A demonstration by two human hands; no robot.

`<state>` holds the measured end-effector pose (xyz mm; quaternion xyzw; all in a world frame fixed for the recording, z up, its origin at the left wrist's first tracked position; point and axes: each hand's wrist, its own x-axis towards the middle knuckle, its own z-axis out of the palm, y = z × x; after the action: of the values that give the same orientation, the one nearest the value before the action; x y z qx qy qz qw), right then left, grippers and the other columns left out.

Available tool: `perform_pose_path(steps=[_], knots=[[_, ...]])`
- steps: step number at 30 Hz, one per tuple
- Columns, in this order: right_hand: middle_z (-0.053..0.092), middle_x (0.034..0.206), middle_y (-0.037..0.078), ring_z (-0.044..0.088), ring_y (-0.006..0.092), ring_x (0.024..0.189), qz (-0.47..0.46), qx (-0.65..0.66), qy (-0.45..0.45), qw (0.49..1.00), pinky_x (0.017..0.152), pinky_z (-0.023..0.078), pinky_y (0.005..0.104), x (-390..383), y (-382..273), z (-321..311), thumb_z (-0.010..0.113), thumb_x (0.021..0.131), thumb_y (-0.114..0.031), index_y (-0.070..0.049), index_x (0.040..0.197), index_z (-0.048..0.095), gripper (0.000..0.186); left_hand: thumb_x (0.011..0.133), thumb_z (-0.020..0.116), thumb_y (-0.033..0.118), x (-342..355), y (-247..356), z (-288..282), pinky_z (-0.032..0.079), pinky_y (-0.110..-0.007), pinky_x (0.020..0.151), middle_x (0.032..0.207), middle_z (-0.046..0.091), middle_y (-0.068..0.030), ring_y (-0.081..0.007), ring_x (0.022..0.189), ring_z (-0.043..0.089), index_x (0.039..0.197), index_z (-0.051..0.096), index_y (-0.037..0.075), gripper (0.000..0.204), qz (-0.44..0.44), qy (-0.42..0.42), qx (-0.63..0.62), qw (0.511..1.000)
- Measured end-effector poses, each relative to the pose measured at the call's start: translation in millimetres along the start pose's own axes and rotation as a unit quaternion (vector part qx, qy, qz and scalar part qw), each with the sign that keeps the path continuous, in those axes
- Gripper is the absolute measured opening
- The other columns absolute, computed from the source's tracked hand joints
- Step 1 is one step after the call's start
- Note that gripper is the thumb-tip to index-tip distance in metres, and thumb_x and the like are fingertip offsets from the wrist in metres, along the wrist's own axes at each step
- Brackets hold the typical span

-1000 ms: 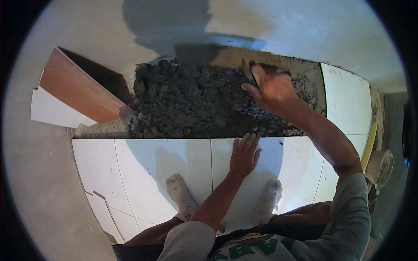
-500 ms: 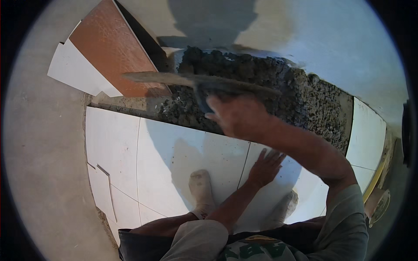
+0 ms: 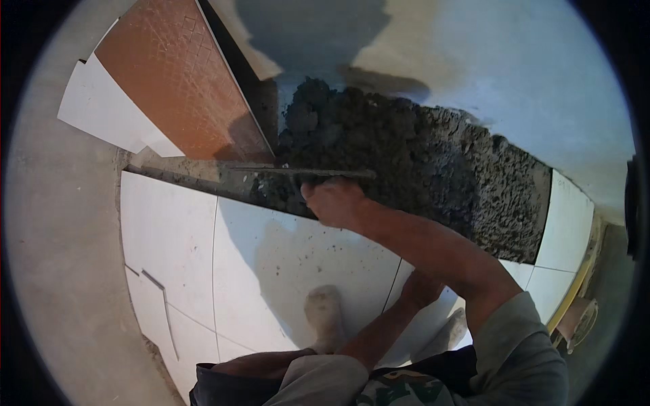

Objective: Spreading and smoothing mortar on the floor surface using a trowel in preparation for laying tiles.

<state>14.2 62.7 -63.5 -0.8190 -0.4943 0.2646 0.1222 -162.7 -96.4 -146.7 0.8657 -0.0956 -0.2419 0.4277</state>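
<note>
Lying crosswise beyond right grip is a trowel.

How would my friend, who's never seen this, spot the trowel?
Find the dark mortar beyond the white floor tiles. Toward its left end, the right hand grips the trowel. It's the long, thin, straight strip, seen nearly edge-on, unlike the lumpy mortar and the wide brown tile nearby.

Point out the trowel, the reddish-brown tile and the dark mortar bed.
Trowel [image 3: 301,172]: head view, middle of its edge-on blade.
Reddish-brown tile [image 3: 179,81]: head view, middle of its exposed face.
Dark mortar bed [image 3: 430,162]: head view, middle of its rough surface.
</note>
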Motion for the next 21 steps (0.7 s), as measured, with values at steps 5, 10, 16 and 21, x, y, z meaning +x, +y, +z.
perform_pose_path(steps=[5,10,16,21], knots=[[0.069,0.089,0.017,0.068,0.0306,0.085,-0.006,0.114,0.083,0.990,0.076,0.053,0.0432,-9,-12,-23,0.053,0.089,-0.025,0.001,0.116,0.053,0.037,0.091,0.050,0.024,-2,9,-9,0.033,-0.044,0.106,0.138,0.047,-0.0138,-0.0297,0.128,0.042,0.131,0.049,0.008,0.043,0.001,0.009,-0.015,1.000],[0.068,0.099,0.019,0.067,0.0318,0.090,0.011,0.014,-0.008,1.000,0.080,0.053,0.0431,14,4,35,0.053,0.085,-0.014,0.001,0.131,0.047,0.049,0.090,0.051,0.023,-2,-33,78,0.033,-0.043,0.107,0.135,0.049,-0.0136,-0.0302,0.128,0.043,0.132,0.048,0.010,0.044,0.019,0.119,-0.654,0.747],[0.067,0.089,0.019,0.067,0.0324,0.082,-0.027,0.007,-0.008,1.000,0.072,0.054,0.0431,-17,4,-5,0.052,0.083,-0.011,0.004,0.129,0.047,0.049,0.089,0.051,0.023,3,-5,7,0.031,-0.042,0.108,0.136,0.049,-0.0143,-0.0306,0.128,0.042,0.131,0.049,0.009,0.045,0.041,0.078,-0.026,0.996],[0.066,0.095,0.020,0.066,0.0327,0.087,0.013,0.009,0.024,1.000,0.076,0.052,0.0445,-34,6,-36,0.058,0.086,-0.023,0.003,0.128,0.045,0.051,0.088,0.052,0.024,7,-2,11,0.031,-0.047,0.108,0.132,0.051,-0.0145,-0.0301,0.127,0.043,0.128,0.051,0.008,0.043,0.052,0.044,0.079,0.995]])
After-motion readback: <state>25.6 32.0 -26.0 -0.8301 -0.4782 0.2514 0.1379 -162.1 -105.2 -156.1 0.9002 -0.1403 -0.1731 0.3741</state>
